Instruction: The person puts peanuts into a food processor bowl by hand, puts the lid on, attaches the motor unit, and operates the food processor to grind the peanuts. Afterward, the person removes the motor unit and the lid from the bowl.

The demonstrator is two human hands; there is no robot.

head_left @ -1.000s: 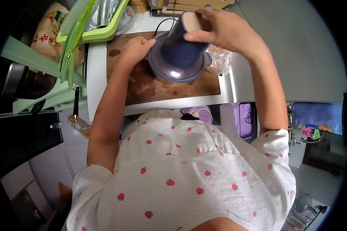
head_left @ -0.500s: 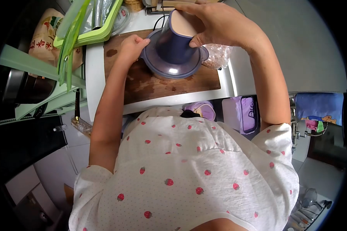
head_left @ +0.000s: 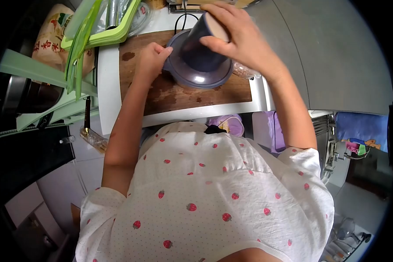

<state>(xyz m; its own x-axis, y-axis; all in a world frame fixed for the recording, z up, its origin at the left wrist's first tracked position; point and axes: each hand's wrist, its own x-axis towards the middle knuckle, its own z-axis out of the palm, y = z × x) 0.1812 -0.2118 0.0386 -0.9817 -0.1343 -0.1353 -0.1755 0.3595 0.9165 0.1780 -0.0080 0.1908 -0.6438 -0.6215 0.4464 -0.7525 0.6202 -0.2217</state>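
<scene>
A dark blue-purple food chopper [head_left: 201,56] stands on a wooden cutting board [head_left: 174,102]. Its tall upper body has a beige top, and below it is a wide round translucent lid. My left hand [head_left: 153,62] is closed, thumb and fingers pinching the tab at the lid's left rim. From above and the right, my right hand [head_left: 242,39] wraps round the upper body, thumb on the near side and fingers over the far side. The bowl beneath the lid is mostly hidden.
Right of the chopper lies a clear plastic bag [head_left: 243,70] with pinkish contents. A black cord [head_left: 179,19] runs behind. At the left are a green basket [head_left: 105,41] with scallions hanging over it, a printed sack [head_left: 52,39] and a pot [head_left: 35,96].
My right hand has turned on the chopper's upper body, whose beige top now faces more to the right. My right forearm has swung inward. The left hand keeps its pinch.
</scene>
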